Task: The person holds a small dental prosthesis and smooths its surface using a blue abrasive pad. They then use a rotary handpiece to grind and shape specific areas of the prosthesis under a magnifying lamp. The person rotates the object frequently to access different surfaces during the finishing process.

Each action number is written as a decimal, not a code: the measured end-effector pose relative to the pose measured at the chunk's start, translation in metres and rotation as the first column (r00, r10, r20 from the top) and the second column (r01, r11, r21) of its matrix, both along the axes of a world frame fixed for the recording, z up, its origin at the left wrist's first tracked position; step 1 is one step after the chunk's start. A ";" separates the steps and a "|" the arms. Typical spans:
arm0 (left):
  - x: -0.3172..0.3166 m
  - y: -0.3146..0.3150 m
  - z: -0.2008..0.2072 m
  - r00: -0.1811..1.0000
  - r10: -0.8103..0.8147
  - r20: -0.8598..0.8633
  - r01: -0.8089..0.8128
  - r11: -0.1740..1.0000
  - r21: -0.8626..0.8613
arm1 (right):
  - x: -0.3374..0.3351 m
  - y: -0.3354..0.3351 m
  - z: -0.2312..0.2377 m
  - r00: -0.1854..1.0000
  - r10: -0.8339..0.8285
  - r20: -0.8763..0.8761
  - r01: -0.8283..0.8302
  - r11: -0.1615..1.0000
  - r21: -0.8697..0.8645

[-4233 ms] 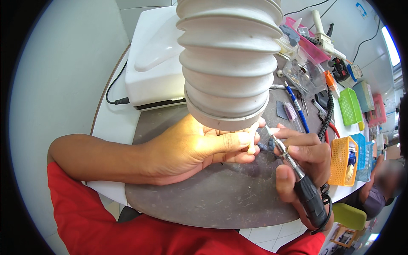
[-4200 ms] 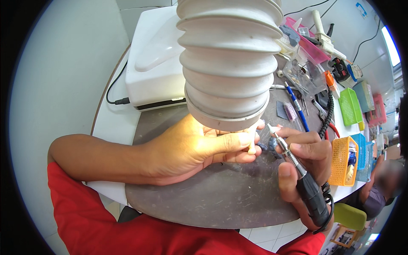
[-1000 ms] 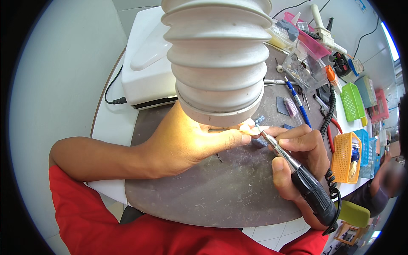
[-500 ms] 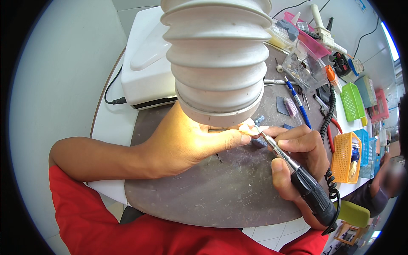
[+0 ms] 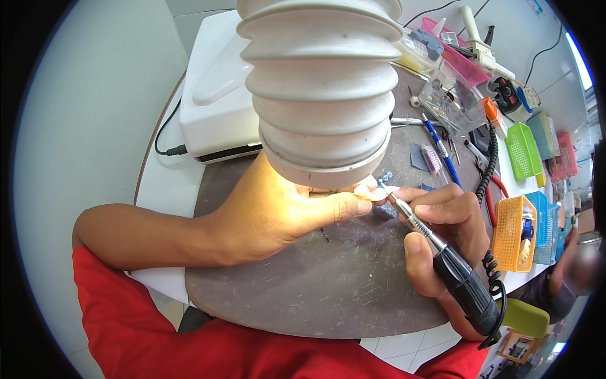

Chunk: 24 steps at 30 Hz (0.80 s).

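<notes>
My right hand holds a rotary handpiece like a pen, its black body sloping toward me and its metal nose pointing up and left. At its tip the bur meets or nearly meets a small pale yellowish piece; I cannot tell whether they touch. My left hand pinches that piece between thumb and fingers, and the rest of these fingers is hidden under the white ribbed suction hose. Bluish lumps lie just beyond the fingertips on the grey work mat.
A white machine stands at the back left. To the right are a blue pen, a small brush, red-handled pliers, an orange basket, a green basket and a clear box. Another person sits far right.
The handpiece and my right hand have shifted very slightly. My left hand keeps its place with the pale piece.
</notes>
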<state>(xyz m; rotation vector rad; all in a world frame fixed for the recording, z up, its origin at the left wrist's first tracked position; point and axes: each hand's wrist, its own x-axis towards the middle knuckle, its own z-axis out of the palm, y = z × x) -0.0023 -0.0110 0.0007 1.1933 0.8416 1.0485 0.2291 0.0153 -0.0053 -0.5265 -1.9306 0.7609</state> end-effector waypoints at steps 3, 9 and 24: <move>0.000 0.000 0.004 1.000 -0.006 -0.001 0.006 1.000 -0.018 | -0.001 0.000 -0.001 1.000 0.004 -0.023 -0.004 1.000 -0.015; 0.001 -0.001 0.002 0.998 -0.003 0.060 0.006 0.999 -0.053 | 0.000 0.000 0.000 1.000 0.016 0.001 -0.016 1.000 0.003; 0.001 0.000 -0.003 0.999 0.032 -0.004 -0.031 0.988 0.148 | 0.001 0.001 0.000 0.999 0.042 0.001 -0.042 0.999 0.015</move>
